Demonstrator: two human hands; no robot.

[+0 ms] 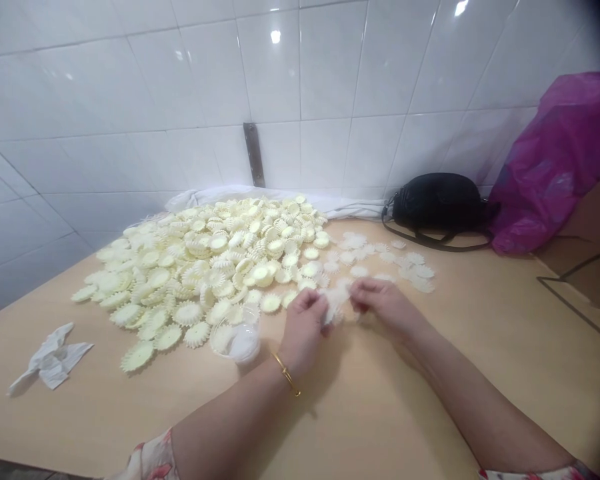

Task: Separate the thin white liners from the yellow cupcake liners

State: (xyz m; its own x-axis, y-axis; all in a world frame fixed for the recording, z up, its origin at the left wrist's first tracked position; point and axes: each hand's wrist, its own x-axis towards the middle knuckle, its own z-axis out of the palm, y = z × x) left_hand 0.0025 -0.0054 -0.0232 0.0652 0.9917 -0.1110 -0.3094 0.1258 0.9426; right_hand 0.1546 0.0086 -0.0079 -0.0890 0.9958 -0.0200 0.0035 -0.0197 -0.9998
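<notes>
My left hand (303, 327), with a gold bangle at its wrist, pinches a thin white scalloped disc (336, 300) between thumb and fingers. Facing it, my right hand (387, 308) has its fingertips pressed together at the right edge of the white piece. Motion blur hides whether one or more discs are held. Just left of my hands spreads a large heap of pale yellow, round, scallop-edged pieces (215, 247). A small clear plastic cup (237, 340) with something white in it stands by my left wrist. Loose white scalloped discs (360, 252) lie scattered beyond my hands.
A crumpled white tissue (53, 357) lies at the left of the wooden table (370, 427). At the back right sit a black bag (440, 203) with its strap and a magenta plastic bag (555, 160). White cloth (350, 208) runs along the tiled wall behind the heap.
</notes>
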